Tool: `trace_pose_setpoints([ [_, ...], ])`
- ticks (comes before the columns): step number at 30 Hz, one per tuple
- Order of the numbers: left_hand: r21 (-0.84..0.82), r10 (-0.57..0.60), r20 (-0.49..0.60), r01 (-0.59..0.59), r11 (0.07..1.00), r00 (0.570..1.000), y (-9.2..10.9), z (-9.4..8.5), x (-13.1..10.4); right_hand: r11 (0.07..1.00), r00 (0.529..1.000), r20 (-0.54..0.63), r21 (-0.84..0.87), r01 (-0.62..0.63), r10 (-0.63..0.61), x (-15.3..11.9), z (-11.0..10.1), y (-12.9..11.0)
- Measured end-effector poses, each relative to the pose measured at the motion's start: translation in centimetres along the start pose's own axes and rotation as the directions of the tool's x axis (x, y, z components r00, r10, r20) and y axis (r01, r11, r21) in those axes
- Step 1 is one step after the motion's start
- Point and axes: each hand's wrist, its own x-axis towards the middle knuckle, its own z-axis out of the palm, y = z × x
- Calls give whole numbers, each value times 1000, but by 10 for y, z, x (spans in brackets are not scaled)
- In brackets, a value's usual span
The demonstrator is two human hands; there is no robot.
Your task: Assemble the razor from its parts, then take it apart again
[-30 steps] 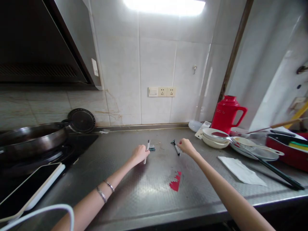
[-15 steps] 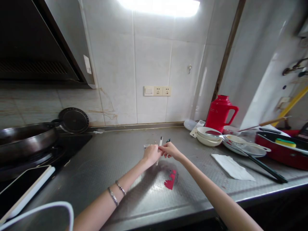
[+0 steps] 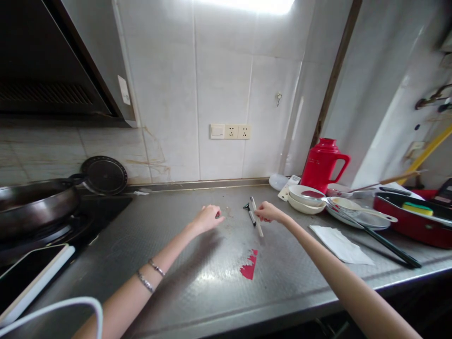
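My right hand (image 3: 269, 212) pinches a slim white pen (image 3: 260, 228) with a grey end, held at a slant low over the steel counter (image 3: 169, 263). Just left of it lies a small razor-like tool (image 3: 251, 215) with a dark head and pale handle. My left hand (image 3: 207, 218) is closed above the counter, further left. A small dark bit shows at its curled fingers, too small to name. Nearer to me, a red paper cutout (image 3: 249, 266) with a jagged edge lies flat between my forearms.
To the right stand stacked bowls (image 3: 306, 205), a red thermos (image 3: 323, 165), a white napkin (image 3: 341, 245), a dark-handled utensil (image 3: 391, 249) and a red pan (image 3: 391, 219). On the left are a steel pan (image 3: 38, 202) on the stove and a phone (image 3: 33, 280) with a white cable (image 3: 79, 299).
My hands, together at the pen before, have come apart. The left has moved left; the right has moved right with the pen. The razor-like tool now shows more fully.
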Motion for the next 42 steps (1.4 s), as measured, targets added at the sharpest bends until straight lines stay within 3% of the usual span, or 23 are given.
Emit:
trace_pose_setpoints([
  [4,-19,-2,-26,1,1000,1000,-39,3,-5,992,998,22,-108,-61,63,5,-18,24],
  [9,-45,38,36,-36,998,999,-61,22,-10,967,996,34,-242,-77,88,21,-12,35],
  [18,-62,-127,32,128,990,991,-62,37,-5,905,1000,-6,-425,-10,8,38,5,38],
  [25,-158,-112,13,113,981,994,-61,47,-1,866,998,-19,-498,36,-52,44,6,39],
  [42,-246,-106,25,109,963,994,-60,46,10,850,1000,14,-527,26,-22,39,6,32],
])
